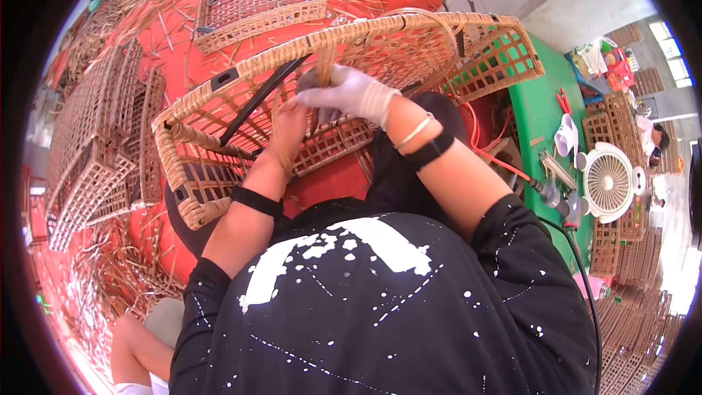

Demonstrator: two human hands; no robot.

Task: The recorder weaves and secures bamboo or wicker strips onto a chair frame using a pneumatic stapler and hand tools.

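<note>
At the far left of the frame, woven rattan panels (99,139) are stacked on the red floor (175,36), with loose rattan scraps (124,263) strewn below them. A slip on those scraps is judged possible if the feet are shifted.

Left of centre, the large woven chair frame (241,113) is propped across the lap, running from the middle left to the upper right of the frame. The left hand (289,128) is pressed against its lattice with the fingers curled; whether a strand is pinched in it cannot be told. Should this bracing be eased, the frame could be tipped off the lap toward the left.

At upper centre, the gloved right hand (349,93) is closed around a flat rattan strip (324,58) just under the top rim. If the strip is pulled too sharply it could be kinked or snapped, and the wrap would be left slack; a splinter could also be driven into the bare left fingers.

The frame is seen as tan wicker over a dark metal skeleton, with open square lattice, tightly bound rims and a curled lower-left corner.

At the right, a white fan (608,181) and a power tool (557,197) rest on a green table (537,102); the tool's black cable (585,278) could be snagged by the right elbow.
</note>
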